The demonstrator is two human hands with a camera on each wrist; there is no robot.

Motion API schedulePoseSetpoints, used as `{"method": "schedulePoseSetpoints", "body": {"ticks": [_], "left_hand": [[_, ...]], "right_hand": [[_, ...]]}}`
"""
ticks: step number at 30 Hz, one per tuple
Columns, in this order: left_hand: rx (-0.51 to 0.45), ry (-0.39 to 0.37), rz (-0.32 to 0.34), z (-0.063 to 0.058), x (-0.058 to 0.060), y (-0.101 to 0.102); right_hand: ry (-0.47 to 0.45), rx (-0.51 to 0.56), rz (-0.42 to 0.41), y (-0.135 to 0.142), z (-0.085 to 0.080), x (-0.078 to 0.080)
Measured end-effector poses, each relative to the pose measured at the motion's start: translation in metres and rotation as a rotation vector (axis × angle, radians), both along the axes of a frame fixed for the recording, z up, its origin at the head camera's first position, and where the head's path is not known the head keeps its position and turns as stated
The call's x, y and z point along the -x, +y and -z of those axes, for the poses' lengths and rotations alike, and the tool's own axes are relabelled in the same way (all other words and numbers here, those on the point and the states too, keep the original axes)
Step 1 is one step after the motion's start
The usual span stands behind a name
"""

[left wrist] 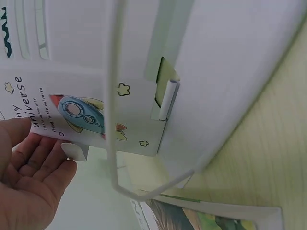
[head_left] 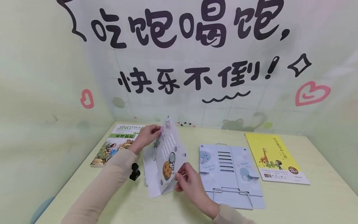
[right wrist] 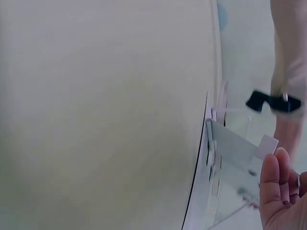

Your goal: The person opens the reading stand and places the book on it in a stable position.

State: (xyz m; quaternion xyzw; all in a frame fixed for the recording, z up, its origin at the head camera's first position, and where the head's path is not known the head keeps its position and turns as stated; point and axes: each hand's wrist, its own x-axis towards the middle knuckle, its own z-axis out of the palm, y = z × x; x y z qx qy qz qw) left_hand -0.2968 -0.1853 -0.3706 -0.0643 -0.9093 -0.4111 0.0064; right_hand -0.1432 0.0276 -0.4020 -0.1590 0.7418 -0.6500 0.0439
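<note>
A white book stand with space cartoons stands on the table, its panel raised at a steep tilt from its base. At the panel's upper left edge, my left hand pinches it between thumb and fingers. The left wrist view shows the thumb of that hand beside printed lettering, near a small folded tab. A white wire support crosses that view. My right hand pinches the panel's lower right edge; in the right wrist view its fingertips meet a small side tab.
A light blue book stand lies flat to the right, its wire legs toward the front. Beyond it is a yellow book. Behind my left arm lies a picture book. Walls with printed lettering enclose the table.
</note>
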Motion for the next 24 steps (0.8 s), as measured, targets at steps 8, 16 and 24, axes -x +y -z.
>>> {"method": "schedulePoseSetpoints", "body": {"ticks": [8, 16, 24], "left_hand": [[0.012, 0.043, -0.109, 0.003, -0.009, -0.021], [-0.012, 0.082, -0.206, 0.005, -0.02, -0.033], [-0.06, 0.122, -0.295, 0.018, -0.026, -0.047]], "right_hand": [[-0.03, -0.021, 0.127, 0.022, -0.007, 0.033], [-0.071, -0.05, 0.24, 0.032, -0.01, 0.067], [-0.082, -0.053, 0.291, 0.032, -0.009, 0.093]]}}
